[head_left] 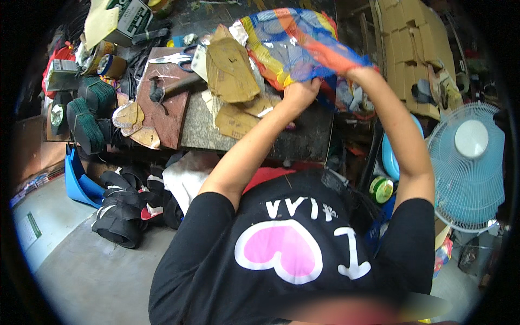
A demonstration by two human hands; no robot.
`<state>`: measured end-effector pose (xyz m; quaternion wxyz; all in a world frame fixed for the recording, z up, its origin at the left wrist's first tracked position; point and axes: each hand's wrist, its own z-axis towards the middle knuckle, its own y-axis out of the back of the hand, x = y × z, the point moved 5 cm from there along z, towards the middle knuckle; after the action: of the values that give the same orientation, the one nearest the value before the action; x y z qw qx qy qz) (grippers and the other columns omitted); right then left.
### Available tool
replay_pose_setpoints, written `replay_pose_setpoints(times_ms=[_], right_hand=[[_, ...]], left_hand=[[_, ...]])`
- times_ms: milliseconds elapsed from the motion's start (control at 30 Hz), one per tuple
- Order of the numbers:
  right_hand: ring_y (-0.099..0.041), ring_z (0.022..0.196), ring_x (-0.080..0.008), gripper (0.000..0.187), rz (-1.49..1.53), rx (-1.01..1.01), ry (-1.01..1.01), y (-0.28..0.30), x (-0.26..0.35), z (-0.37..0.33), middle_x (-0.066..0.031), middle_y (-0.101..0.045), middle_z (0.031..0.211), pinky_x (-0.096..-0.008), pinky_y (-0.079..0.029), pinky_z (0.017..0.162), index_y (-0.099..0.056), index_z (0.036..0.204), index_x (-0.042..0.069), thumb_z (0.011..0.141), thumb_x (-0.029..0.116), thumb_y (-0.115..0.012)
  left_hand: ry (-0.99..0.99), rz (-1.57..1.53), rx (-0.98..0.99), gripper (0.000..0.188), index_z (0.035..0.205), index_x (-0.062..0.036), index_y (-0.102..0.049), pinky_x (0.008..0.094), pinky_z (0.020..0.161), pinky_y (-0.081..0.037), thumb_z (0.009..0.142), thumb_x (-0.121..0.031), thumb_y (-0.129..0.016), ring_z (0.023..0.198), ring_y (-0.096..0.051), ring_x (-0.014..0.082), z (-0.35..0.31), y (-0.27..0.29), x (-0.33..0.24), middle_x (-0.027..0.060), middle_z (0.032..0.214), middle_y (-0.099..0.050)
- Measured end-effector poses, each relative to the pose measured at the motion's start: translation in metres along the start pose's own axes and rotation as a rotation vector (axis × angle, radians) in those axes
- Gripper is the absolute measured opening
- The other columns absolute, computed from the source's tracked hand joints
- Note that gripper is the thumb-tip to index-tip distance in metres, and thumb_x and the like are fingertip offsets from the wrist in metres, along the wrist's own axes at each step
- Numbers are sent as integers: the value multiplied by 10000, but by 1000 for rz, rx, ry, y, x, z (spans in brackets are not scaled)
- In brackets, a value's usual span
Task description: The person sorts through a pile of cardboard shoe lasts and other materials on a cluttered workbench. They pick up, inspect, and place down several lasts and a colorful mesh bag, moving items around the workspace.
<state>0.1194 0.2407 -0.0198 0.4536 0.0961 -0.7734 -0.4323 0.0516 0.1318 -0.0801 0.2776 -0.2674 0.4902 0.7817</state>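
Note:
At the far side of the workbench I hold a striped plastic bag (290,40) in blue, red and yellow, thin enough to see through in places. My left hand (303,91) is closed on its near edge, with some fingers showing faintly through the plastic. The bag's right edge gathers at my right hand (359,73), which grips it there; the plastic covers most of those fingers. Just left of the bag lie brown card patterns (232,70), shaped like shoe parts. Whatever is inside the bag I cannot make out.
Scissors (173,58) and a hammer (181,86) lie on a reddish board (162,122). Bundles tied with green cord (89,124) and a jar (111,66) crowd the bench's left side. A standing fan (468,162) is close on my right. Black shoe-like pieces (122,211) are piled below the bench.

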Motion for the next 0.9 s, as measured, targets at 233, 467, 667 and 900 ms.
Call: replay_pose_setpoints(times_ms=[233, 467, 667, 900], right_hand=[[-603, 1122, -248, 372, 563, -374, -162, -18, -71, -14, -151, -631, 1237, -357, -460, 962, -585, 1236, -4, 956, 233, -529], [-526, 1196, -193, 466, 361, -350, -142, -40, -89, -12, -124, -543, 1328, -327, -410, 1017, -475, 1350, -19, 941, 177, -580], [-500, 1241, -257, 637, 272, -594, 33, -37, -69, -10, -186, -494, 1371, -337, -386, 1039, -330, 1453, -13, 893, 145, -590], [-332, 1392, -309, 698, 356, -552, 18, -25, -64, -9, -212, -368, 1473, -361, -245, 1148, -282, 1465, -25, 853, 120, -585]], left_hand=[[16, 46, -300, 334, 1135, -23, -573, 504, 951, -405, 834, -166, -566, 1104, -499, 447, 19, 18, 9, 246, 1194, -528], [0, 322, -185, 539, 1263, 53, -487, 577, 1059, -290, 805, -217, -577, 1256, -363, 500, 27, 23, 24, 266, 1306, -460], [124, 514, 63, 629, 1306, 81, -455, 604, 1097, -218, 818, -300, -566, 1293, -323, 522, 39, 12, 46, 300, 1353, -427], [42, 322, 40, 407, 1073, 32, -573, 486, 756, -510, 836, -299, -581, 886, -631, 416, 53, 38, 27, 255, 982, -626]])
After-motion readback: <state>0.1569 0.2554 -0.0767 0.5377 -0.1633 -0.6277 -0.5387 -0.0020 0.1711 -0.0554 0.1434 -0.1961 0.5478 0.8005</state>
